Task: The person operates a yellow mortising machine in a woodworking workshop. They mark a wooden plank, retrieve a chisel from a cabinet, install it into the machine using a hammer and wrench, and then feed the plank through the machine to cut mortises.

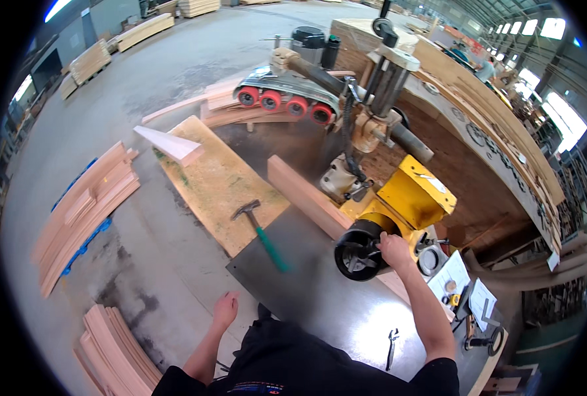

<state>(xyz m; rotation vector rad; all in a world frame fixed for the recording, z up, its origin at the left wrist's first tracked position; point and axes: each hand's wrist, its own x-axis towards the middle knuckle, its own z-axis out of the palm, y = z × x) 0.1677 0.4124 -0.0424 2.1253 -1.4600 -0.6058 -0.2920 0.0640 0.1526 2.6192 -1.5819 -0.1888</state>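
At the machine's [417,195] near end, the right hand [393,251] curls at the hood's [367,231] rim, grip unclear. Left of the machine, the left hand [226,309] is half closed. Best keep clear of the cutter [357,258]

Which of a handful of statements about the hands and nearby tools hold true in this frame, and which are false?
1. The right hand is at the black round housing of the yellow machine. True.
2. The hammer has its head over the wooden board. True.
3. The left hand grips the hammer. False: it is apart from the hammer.
4. The wrench lies on the wooden board. False: it lies on the grey metal tabletop.
5. The row of wheels is red with dark hubs. True.
6. The hammer's handle is yellow. False: it is green.
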